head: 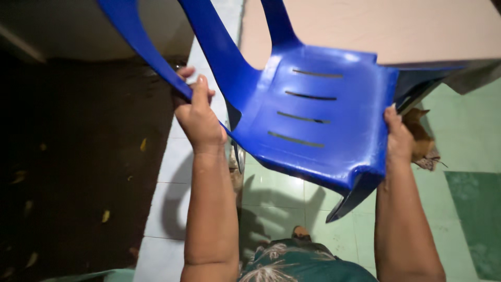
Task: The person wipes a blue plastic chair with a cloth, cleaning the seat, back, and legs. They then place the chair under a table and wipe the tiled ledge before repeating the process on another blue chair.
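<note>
You hold the chair (313,115) tilted between both hands, left hand (198,117) clenched round its arm, right hand (399,138) gripping the seat edge (legs pointing away).

Blue plastic chair (313,112), tilted, aloft

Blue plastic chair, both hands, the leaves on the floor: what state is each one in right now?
Blue plastic chair: lifted off the floor, tilted, seat facing the camera.
Left hand: closed around the chair's armrest.
Right hand: gripping the seat's edge.
Dry brown leaves: lying on the green tiled floor.
</note>
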